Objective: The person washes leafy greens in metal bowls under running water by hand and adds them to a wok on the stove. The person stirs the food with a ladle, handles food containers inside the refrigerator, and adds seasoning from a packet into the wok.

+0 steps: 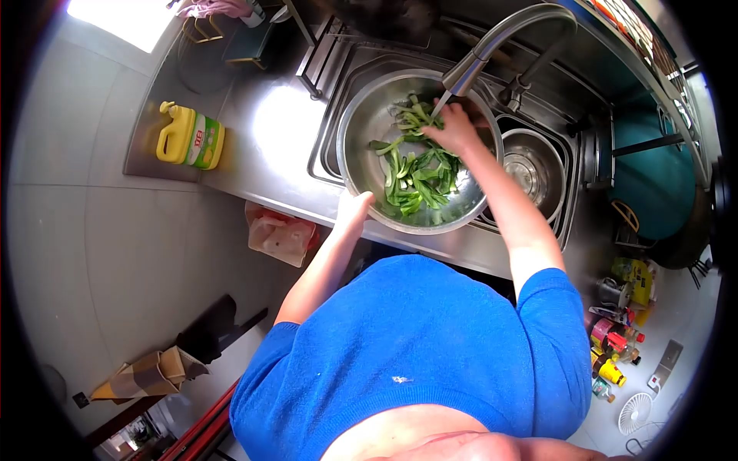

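A large stainless-steel basin rests over the left sink, holding leafy greens with pale stems. My left hand grips the basin's near-left rim, thumb over the edge. Inside the basin's upper right, my right hand has its fingers closed around some stems of the greens. Just above that hand, the faucet runs a thin stream of water into the basin. Part of the right palm and the held stems are hidden from this angle.
A smaller metal pot sits in the right sink. On the left counter stands a yellow detergent jug. A metal rack is behind the basin. Several bottles and a small white fan are at the right.
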